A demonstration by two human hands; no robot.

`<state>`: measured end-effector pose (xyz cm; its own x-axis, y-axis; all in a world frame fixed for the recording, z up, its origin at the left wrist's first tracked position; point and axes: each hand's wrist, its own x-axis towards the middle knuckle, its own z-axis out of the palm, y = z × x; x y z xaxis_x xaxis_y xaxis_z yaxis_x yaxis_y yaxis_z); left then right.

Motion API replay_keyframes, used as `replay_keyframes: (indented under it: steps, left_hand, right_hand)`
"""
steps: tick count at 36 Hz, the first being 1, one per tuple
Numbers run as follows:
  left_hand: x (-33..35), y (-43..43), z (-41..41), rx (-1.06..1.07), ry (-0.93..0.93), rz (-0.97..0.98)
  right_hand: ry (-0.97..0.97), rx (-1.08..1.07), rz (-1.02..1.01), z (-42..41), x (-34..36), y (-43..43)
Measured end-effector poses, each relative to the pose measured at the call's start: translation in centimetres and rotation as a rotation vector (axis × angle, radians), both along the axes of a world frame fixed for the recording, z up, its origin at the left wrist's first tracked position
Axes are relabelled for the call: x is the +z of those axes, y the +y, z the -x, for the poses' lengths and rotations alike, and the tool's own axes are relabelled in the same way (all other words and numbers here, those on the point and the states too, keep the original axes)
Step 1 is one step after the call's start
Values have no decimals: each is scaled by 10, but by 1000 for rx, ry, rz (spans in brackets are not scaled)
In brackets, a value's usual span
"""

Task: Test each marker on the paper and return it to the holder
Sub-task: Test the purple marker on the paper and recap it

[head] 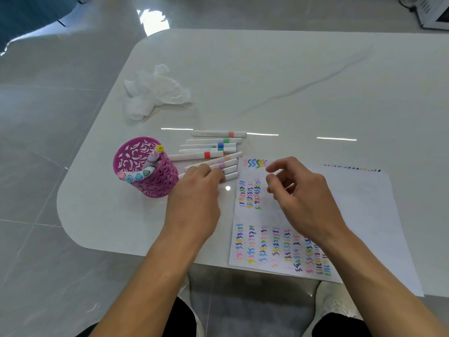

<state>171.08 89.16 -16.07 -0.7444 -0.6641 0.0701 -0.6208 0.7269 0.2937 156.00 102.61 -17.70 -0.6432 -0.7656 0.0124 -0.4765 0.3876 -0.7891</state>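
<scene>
A magenta cut-out holder (155, 183) stands at the table's left and has several markers (138, 176) in it. More white markers (213, 147) with coloured bands lie in a row just right of the holder. My left hand (196, 190) reaches onto the nearest of them, its fingers curled over the lowest marker (230, 176). That marker's ends stick out on both sides of the hand. The paper (269, 212), covered with coloured squiggles, lies to the right. My right hand (301, 190) hovers over it with loosely curled fingers and holds nothing.
A crumpled white tissue (155, 91) and a thin wooden stick (151, 115) lie behind the holder. More white sheets (369, 210) lie under the paper, reaching past the white table's (291, 81) near edge. My knees show below the table.
</scene>
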Motion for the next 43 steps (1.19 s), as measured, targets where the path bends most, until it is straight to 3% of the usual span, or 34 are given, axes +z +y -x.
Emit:
replay_keyframes:
  steps: [17,28,36,43]
  left_hand:
    - [-9,3,18,203,-84,-39]
    - [-3,6,19,191,-101,-44]
    - [13,12,25,104,103,-37]
    - [14,30,34,5,284,-317]
  right_hand:
    - [-2,-39,-42,10,5,10]
    - [11,-15,-110,12,3,13]
    - [-21,-15,-124,17,4,21]
    - [-181,49,6,13,11,17]
